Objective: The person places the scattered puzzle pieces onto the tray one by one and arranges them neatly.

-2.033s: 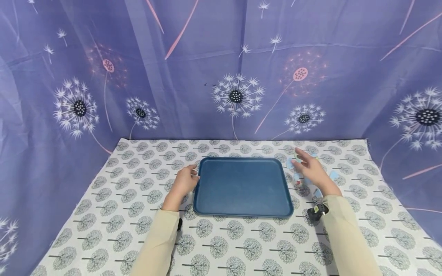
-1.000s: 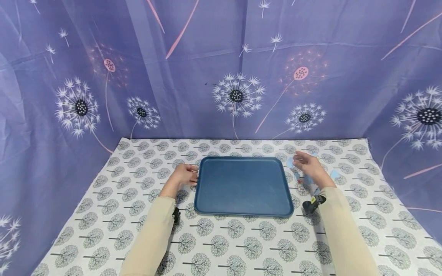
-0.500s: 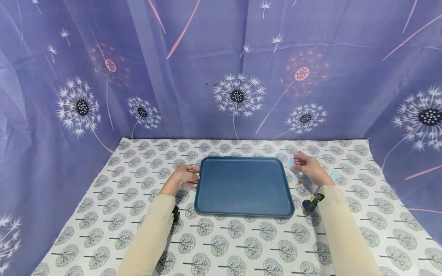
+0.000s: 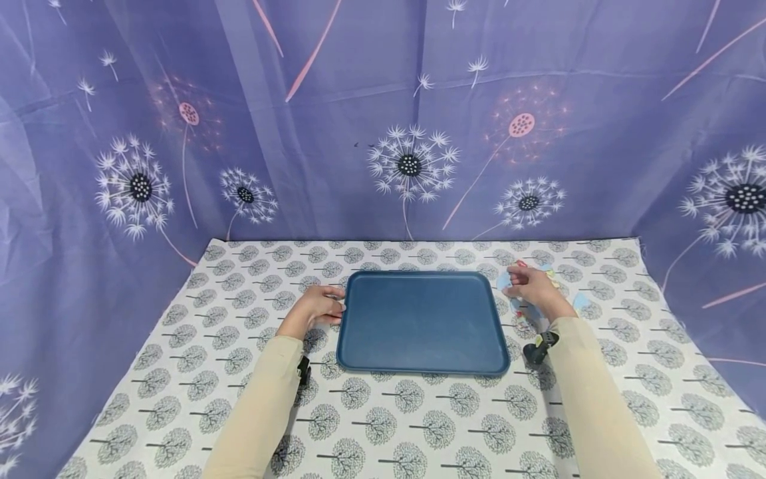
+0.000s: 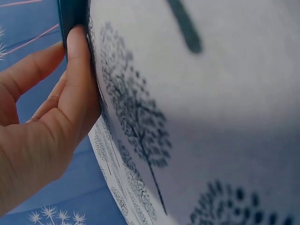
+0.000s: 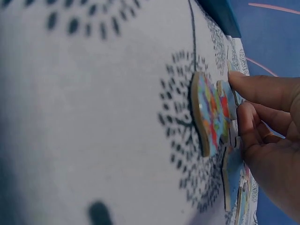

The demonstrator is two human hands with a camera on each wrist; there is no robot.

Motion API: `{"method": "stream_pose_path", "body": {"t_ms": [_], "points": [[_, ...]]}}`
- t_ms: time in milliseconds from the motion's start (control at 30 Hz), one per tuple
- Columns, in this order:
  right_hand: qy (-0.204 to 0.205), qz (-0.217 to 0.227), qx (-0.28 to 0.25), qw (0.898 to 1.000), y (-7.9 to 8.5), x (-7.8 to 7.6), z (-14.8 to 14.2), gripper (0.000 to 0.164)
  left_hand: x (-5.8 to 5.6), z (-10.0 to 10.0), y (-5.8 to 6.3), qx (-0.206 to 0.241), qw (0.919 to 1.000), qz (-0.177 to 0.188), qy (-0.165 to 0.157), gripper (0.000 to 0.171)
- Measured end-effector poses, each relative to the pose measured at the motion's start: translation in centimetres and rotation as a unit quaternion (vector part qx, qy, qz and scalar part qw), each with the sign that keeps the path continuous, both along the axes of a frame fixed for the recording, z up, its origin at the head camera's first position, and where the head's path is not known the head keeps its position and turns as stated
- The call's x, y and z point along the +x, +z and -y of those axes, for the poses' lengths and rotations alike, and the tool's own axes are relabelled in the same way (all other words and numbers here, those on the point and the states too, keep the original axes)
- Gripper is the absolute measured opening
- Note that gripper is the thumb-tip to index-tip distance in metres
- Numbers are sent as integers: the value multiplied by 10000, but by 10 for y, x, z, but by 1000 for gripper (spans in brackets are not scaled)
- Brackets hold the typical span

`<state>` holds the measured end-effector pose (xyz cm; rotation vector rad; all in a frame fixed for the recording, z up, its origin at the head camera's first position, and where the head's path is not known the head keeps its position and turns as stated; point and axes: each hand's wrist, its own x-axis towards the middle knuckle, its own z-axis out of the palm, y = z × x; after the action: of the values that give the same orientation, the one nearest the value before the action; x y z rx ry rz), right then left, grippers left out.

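A dark blue rectangular tray (image 4: 423, 322) lies flat on the tree-patterned cloth. My left hand (image 4: 315, 310) holds its left edge, with fingertips at the rim in the left wrist view. Right of the tray my right hand (image 4: 534, 291) is low over several flat puzzle pieces. Its thumb and fingers pinch a light-blue puzzle piece (image 4: 504, 282) at the edges; the hand partly hides the group. Close to those fingers in the right wrist view lies a multicoloured puzzle piece (image 6: 208, 115), with a blue puzzle piece (image 6: 231, 176) just below it.
A loose light-blue piece (image 4: 580, 301) lies right of my right wrist. The cloth (image 4: 419, 426) covers the table, and a purple dandelion-print curtain (image 4: 335, 166) stands behind it. Dark wrist cameras are strapped under both sleeves.
My left hand has shifted slightly up along the tray's left edge. My right hand's spread fingers have drawn together and lowered around the light-blue piece. The tray has stayed put.
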<state>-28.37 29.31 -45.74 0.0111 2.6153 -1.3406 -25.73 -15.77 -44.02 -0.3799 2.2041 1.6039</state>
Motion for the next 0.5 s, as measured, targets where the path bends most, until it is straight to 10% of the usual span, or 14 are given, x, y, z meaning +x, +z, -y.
{"method": "stream_pose_path", "body": {"t_ms": [500], "points": [[-56,-488,-229,9985,-6,-2,-1,63,0,2,1,314,9994,85,86,48]]}}
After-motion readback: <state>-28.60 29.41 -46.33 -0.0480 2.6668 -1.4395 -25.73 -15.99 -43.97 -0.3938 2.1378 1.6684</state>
